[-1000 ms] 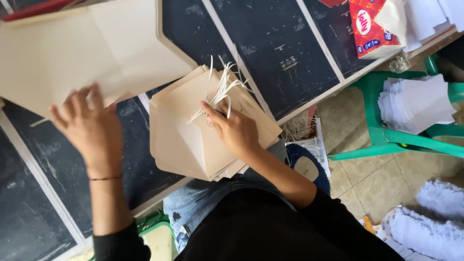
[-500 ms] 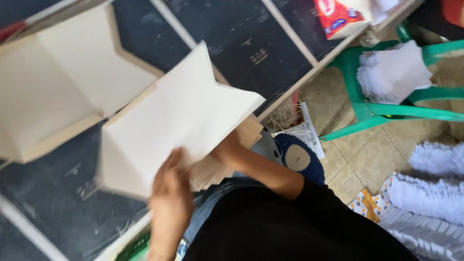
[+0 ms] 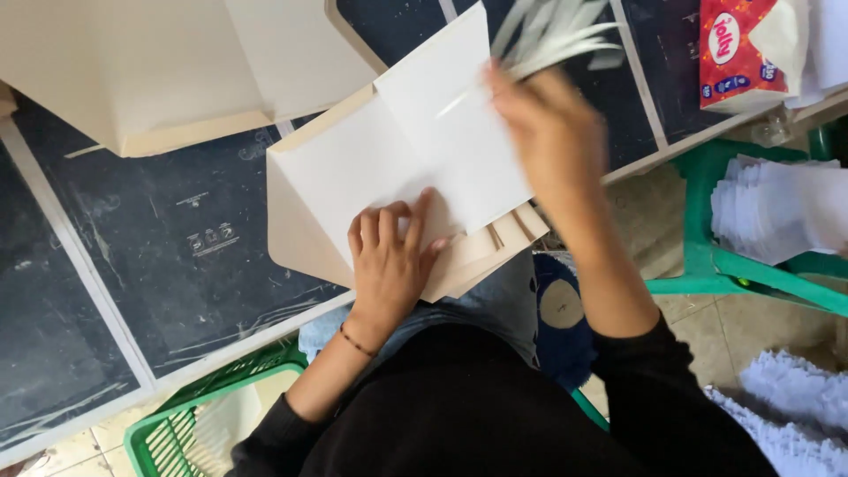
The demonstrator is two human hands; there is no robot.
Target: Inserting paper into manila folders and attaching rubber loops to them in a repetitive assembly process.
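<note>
We are pressing our left hand point(image 3: 389, 261) flat, fingers spread, on the near edge of a cream sheet point(image 3: 406, 155) that is lying on top of a stack point(image 3: 481, 256) of like sheets at the edge of the dark table point(image 3: 177, 256). The sheet is stretching away from that hand, up and to the right. Our right hand point(image 3: 543, 128), blurred, is hovering over the sheet's far right corner, gripping a bunch of thin white strips point(image 3: 552, 35) that are fanning out beyond the fingers. A bigger folded sheet point(image 3: 168, 71) is lying well to the left. A green basket point(image 3: 177, 424) is sitting below the table edge.
</note>
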